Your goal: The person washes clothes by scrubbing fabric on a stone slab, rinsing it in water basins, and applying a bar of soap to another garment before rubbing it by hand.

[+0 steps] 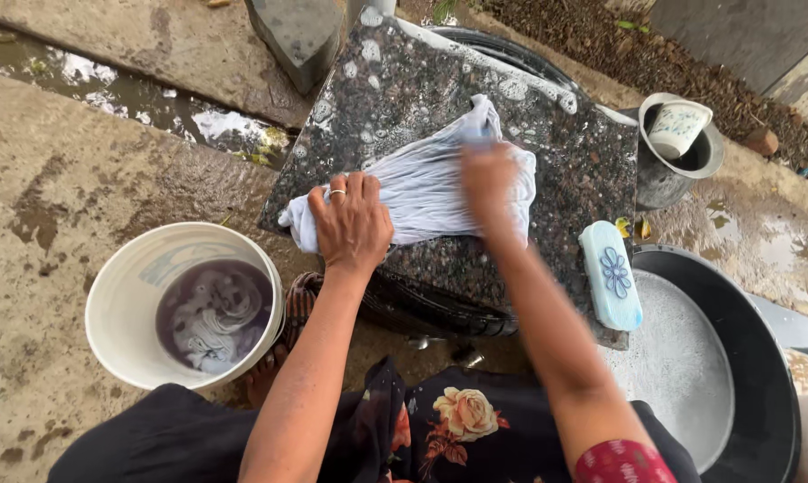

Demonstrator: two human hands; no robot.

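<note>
**Scrubbing cloth on slab**

Best done by pinning the near-left end firmly and stroking along the length, away from the anchor. Left hand (350, 224) pressed flat on cloth (422, 183), fingers together. Right hand (489, 183) blurred on cloth's middle; finger state unclear. Cloth lying mid-slab (583, 170), long axis near-left to far-right, tip pointing far. Soap bar (611, 275) right; bucket (122, 304) left.

Cloth (422, 192) on slab (583, 161), bucket (122, 304) left, basin (762, 376) right
</note>
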